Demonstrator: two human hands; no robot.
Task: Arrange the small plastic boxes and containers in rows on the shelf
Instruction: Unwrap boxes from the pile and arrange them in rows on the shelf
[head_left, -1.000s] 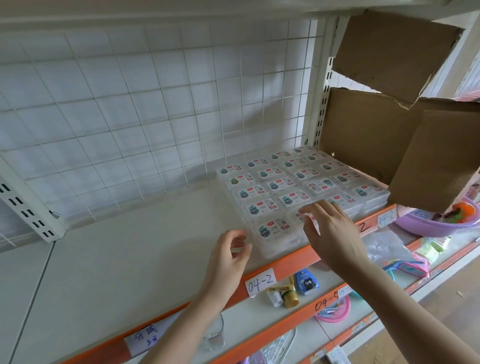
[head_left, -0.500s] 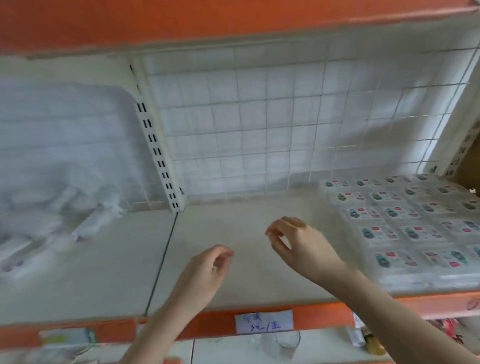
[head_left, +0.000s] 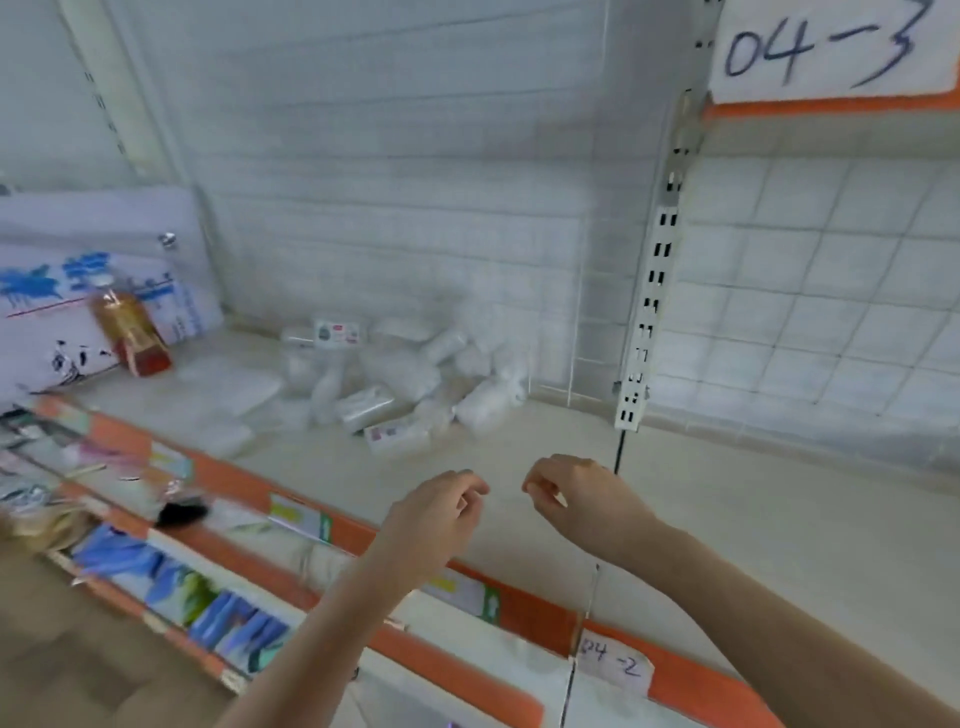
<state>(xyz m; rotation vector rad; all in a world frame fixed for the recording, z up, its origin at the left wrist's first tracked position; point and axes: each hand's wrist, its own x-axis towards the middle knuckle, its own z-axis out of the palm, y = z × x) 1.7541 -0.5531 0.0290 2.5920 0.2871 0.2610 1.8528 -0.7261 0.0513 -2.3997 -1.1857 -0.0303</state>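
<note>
Now both hands, left hand (head_left: 441, 512) and right hand (head_left: 582, 499), hang loosely curled and empty; best reach for the heaped boxes (head_left: 400, 379), taking few.

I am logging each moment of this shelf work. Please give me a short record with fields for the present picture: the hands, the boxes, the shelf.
left hand: over the shelf, fingers loosely curled, holds nothing
right hand: beside it, fingers loosely curled, holds nothing
loose plastic boxes: unsorted heap at the back of the shelf, beyond both hands, blurred
shelf: pale board with orange front edge
label 04-2: on the front edge
bottle: amber, tilted, far left
</note>
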